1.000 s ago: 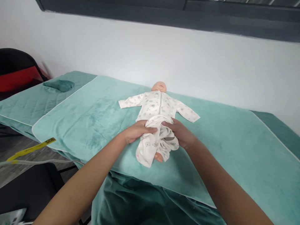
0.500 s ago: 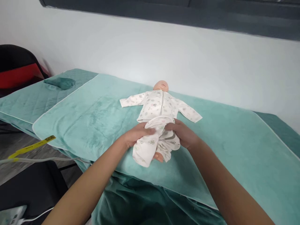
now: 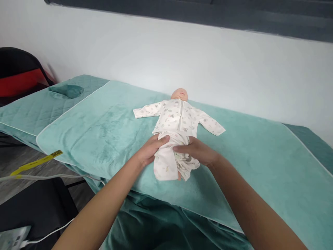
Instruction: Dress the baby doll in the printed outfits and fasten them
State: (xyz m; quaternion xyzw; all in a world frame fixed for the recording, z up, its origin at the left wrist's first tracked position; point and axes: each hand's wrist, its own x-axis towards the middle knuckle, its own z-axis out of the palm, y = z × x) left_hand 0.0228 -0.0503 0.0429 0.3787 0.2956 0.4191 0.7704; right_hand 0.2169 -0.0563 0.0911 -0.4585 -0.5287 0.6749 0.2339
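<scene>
A baby doll (image 3: 179, 93) lies on its back on the green sheet, its head toward the wall. It wears a white printed jacket (image 3: 173, 116) with both sleeves spread out. Over its legs are bunched white printed pants (image 3: 166, 163), with a bit of a foot showing at the lower end. My left hand (image 3: 153, 147) is closed on the left side of the pants, thumb on top of the cloth. From the right, my right hand (image 3: 196, 150) grips the other side, thumb laid across the folds; its fingertips are hidden in the fabric.
The green sheet (image 3: 260, 156) covers a padded bed against a white wall (image 3: 166, 55). A black chair (image 3: 39, 208) stands at the lower left, holding a device with a white cable. A yellow-tagged cord (image 3: 36, 163) runs to the bed's edge. Another chair (image 3: 20, 76) is at the far left.
Both hands have moved slightly up the doll's legs with the pants, whose waistband now lies closer to the jacket hem. The right thumb has shifted left across the cloth, and less of the foot shows.
</scene>
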